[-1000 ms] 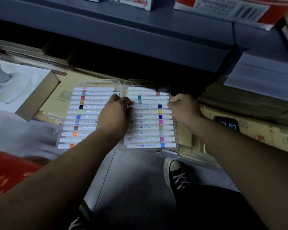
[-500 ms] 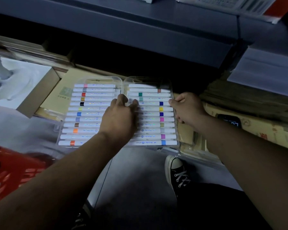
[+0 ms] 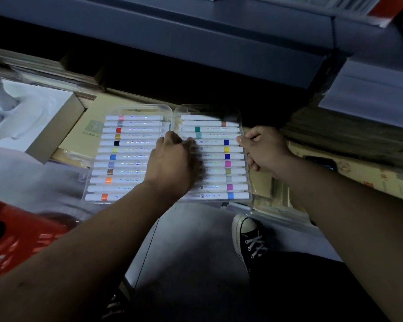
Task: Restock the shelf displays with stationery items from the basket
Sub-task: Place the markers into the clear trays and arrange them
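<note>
- Dim bay under shelf (image 3: 196,36): left case (image 3: 126,156) and right case (image 3: 228,173) side by side at 12 o'clock; basket (image 3: 14,240) at 8.
- My left hand (image 3: 172,163) has slid onto right case, grip blurred; right hand (image 3: 265,149) pinches its 3 o'clock edge.
- I judge placement nearly finished.

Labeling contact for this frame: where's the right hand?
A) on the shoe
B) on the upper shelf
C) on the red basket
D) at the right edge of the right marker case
D: the right hand has its fingers curled at the right edge of the right case, with the thumb lying on top of it.
</note>
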A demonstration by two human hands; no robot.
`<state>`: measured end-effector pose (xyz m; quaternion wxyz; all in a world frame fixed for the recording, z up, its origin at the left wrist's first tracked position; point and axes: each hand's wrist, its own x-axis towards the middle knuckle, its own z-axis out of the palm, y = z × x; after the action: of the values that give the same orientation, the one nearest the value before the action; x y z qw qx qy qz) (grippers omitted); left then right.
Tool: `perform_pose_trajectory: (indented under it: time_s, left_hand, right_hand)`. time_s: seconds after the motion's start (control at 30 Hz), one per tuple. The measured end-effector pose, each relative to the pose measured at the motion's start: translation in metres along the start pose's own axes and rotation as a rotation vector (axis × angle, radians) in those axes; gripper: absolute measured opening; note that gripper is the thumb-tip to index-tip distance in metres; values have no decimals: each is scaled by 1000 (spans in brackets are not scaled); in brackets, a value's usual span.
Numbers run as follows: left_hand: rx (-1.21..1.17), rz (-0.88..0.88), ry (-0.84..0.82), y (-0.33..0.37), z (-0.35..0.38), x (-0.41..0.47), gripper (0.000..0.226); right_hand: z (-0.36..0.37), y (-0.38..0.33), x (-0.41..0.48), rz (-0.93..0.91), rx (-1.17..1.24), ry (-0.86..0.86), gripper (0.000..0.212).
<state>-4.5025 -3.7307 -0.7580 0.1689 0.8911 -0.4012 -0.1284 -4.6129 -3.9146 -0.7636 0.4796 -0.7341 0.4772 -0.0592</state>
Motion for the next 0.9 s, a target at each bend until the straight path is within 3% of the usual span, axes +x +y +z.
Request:
perform_pose_trajectory:
  time_s: [0.13, 0.27, 0.4, 0.73, 0.9]
  left_hand:
    - [-72, -14, 10, -6, -2, 1, 53]
    - [-77, -45, 9, -9, -2, 4, 27]
    - [-123, -20, 53, -6, -6, 3, 19]
    - [-105, 11, -17, -13, -1, 4, 49]
    - [-98, 24, -39, -8, -5, 7, 44]
  right_hand:
    - [-7, 2, 2, 60, 127, -84, 11]
    - [-11, 4, 4, 91, 164, -123, 11]
    - [-5, 2, 2, 77, 109, -42, 9]
    - [3, -4, -2, 67, 18, -1, 26]
    - [9, -7, -4, 52, -209, 50, 35]
